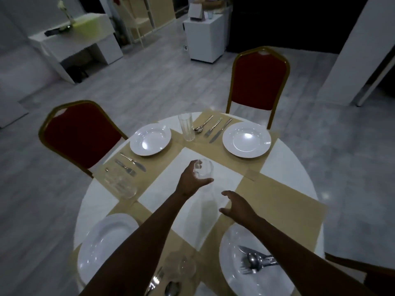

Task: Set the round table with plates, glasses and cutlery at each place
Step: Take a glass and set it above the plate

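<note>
My left hand (pixel 190 180) grips a clear glass (pixel 204 170) above the middle of the round white table (pixel 288 167). My right hand (pixel 237 205) hovers open just to its right, holding nothing. White plates sit at the far left (pixel 150 139), far right (pixel 246 139), near left (pixel 102 244) and near right (pixel 233 280) places. On the near right plate lies a pile of cutlery (pixel 255 261). Cutlery lies by the far left plate (pixel 130 164) and by the far right plate (pixel 211 127). Glasses stand at far centre (pixel 186 127), left (pixel 123 184) and near (pixel 181 268).
Tan placemats (pixel 284 195) cross the table under each place. Two red chairs with gold frames stand at the far left (pixel 79 133) and far right (pixel 259 80). Another chair's edge (pixel 363 270) shows at the near right. White cabinets stand on the grey floor beyond.
</note>
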The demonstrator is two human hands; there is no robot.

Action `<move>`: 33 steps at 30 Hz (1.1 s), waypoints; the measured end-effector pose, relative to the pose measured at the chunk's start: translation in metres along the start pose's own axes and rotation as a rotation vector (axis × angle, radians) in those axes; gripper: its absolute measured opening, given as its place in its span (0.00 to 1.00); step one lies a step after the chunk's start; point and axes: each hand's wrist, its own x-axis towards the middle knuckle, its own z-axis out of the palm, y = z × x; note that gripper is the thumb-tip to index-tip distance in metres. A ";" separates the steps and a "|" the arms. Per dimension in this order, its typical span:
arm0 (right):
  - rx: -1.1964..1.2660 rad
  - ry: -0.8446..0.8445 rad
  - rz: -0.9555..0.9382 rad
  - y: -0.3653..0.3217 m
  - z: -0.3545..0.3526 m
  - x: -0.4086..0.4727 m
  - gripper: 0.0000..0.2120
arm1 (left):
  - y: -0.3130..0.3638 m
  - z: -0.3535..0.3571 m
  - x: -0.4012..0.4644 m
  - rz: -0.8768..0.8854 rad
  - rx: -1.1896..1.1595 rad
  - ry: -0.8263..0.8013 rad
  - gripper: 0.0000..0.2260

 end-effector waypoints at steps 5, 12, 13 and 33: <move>0.049 0.116 0.099 0.042 -0.041 -0.012 0.32 | 0.060 0.063 0.026 0.093 -0.018 -0.169 0.34; 0.091 0.190 0.210 0.104 -0.074 -0.042 0.31 | 0.080 0.144 0.044 0.072 -0.043 -0.255 0.37; 0.096 0.194 0.216 0.109 -0.075 -0.046 0.31 | 0.079 0.152 0.045 0.060 -0.031 -0.254 0.37; -0.131 0.101 0.011 0.127 -0.037 -0.103 0.17 | 0.058 0.158 -0.034 -0.133 0.046 -0.093 0.36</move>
